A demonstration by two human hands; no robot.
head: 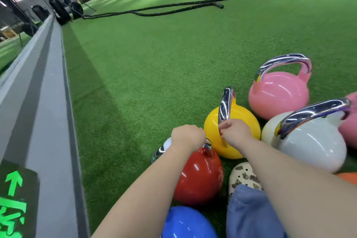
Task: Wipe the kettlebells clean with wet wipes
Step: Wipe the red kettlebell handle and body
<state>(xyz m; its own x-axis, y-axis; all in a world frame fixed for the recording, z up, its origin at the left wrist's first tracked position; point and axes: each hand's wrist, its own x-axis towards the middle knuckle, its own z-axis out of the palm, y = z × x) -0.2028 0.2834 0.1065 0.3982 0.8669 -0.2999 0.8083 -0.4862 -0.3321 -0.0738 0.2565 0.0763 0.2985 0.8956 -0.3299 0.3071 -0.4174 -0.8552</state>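
Your left hand (188, 137) curls over the red kettlebell's (199, 177) chrome handle at 6 o'clock. Your right hand (236, 131) pinches the yellow kettlebell's (239, 121) handle just beside it. White (313, 147) and pink (278, 96) kettlebells stand on the green turf (154, 63) toward 3 o'clock, a blue one (187, 222) nearest you.

Green artificial turf (154, 54) covers the floor, bounded at left by a grey ledge (38, 92), with black battle ropes (154, 8) lying beyond.

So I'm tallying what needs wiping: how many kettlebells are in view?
7, possibly more off-frame: red, yellow, blue, white, pink, another pink at right edge, orange sliver.
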